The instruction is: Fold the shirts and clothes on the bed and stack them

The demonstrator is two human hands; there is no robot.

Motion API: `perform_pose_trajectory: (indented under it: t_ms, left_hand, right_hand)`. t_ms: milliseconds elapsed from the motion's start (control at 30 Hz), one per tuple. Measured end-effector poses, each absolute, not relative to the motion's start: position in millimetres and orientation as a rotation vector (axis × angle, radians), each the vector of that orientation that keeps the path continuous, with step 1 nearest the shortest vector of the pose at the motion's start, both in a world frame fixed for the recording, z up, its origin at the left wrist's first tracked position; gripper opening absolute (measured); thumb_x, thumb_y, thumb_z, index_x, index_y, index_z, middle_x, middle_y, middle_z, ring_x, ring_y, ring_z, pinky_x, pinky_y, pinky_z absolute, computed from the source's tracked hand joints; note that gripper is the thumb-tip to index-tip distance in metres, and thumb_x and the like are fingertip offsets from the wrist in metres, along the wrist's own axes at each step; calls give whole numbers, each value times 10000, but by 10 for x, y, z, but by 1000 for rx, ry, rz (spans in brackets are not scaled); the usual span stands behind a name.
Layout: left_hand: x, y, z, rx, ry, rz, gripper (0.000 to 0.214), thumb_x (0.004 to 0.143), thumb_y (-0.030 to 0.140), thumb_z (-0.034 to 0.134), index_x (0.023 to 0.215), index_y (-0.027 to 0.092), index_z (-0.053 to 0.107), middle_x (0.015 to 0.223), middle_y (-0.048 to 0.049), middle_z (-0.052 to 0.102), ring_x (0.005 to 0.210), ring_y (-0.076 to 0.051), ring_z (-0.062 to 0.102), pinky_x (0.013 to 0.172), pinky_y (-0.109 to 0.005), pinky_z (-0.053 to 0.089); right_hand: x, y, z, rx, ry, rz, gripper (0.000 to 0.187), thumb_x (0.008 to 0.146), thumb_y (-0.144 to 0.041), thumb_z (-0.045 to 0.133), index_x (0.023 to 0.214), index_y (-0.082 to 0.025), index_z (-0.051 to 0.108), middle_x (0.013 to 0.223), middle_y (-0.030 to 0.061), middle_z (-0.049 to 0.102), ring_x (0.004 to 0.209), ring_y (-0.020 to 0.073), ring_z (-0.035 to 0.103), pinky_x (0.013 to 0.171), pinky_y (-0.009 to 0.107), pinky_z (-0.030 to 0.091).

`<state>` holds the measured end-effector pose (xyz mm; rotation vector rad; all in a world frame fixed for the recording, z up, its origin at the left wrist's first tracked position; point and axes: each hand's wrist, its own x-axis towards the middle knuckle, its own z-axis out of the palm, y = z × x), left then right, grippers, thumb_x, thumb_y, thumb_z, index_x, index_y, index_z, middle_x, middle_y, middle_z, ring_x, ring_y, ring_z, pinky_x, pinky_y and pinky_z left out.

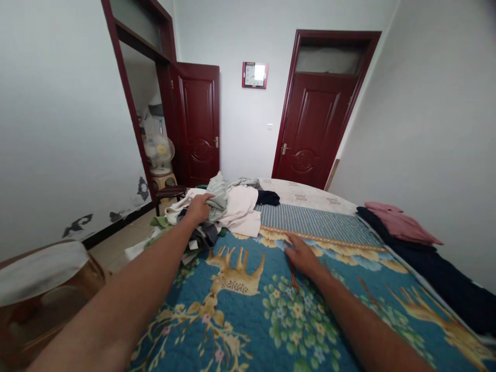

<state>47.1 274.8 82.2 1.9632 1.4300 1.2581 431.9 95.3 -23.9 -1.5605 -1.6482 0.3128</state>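
My left hand (199, 207) reaches into a loose heap of clothes, its fingers closed on a grey-green striped garment (218, 199). A pale pink garment (242, 209) lies just right of it, and a dark navy piece (268, 197) pokes out beyond. Under my left wrist are crumpled white, green and dark clothes (205, 235). My right hand (303, 256) is low over the blue deer-patterned bedspread (232, 310), apart from the heap. Its fingers stretch forward and hold nothing; whether they touch the cloth I cannot tell.
Folded pink clothing (401, 222) sits on dark navy clothing (426, 268) along the bed's right side. At the left stands a stool with a pale cover (42, 274). A small dark stool (170, 194) and a fan (163, 150) are near the open door (197, 124).
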Motion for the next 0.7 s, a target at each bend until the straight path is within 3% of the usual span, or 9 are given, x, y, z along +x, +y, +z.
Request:
perform_pose_trajectory:
  t_ms: [167,400,567,700]
  left_hand:
    - [493,2644,664,2056,1556,1252,580,715,70,587,1266,169,742,1330,-156,685,1383,-331,532,1252,-467,345]
    - [332,2511,878,2010,1986,1177,591,871,169,586,1460,163,635,1302,-229,636,1294,-397,597,1121,-518,454]
    - [132,2423,675,2099,1987,1061,513,867,291,669,1360,150,668,1296,-209,692,1249,-406,628,1093,-509,489]
    - [139,2361,507,2133,2013,1086,573,851,359,701,1373,138,620,1379,-186,675,1254,-378,618,1101,-524,495]
  right_hand:
    - [4331,562,-590,-1618,-1895,77,422,940,-269,536,1276,-162,769,1418,167,694,1374,297,610,1249,480,406]
    - [4315,581,-510,-1663,-1919,36,388,931,-230,556,1242,-201,786,1400,151,708,1359,295,619,1230,476,418]
    - [4249,549,-434,-1705,-1902,19,365,947,-208,570,1252,-185,769,1393,150,708,1356,286,608,1212,443,420]
    - [4216,527,-336,-1739,-1911,15,314,963,-210,585,1218,-176,765,1300,139,740,1265,268,642,1150,390,452]
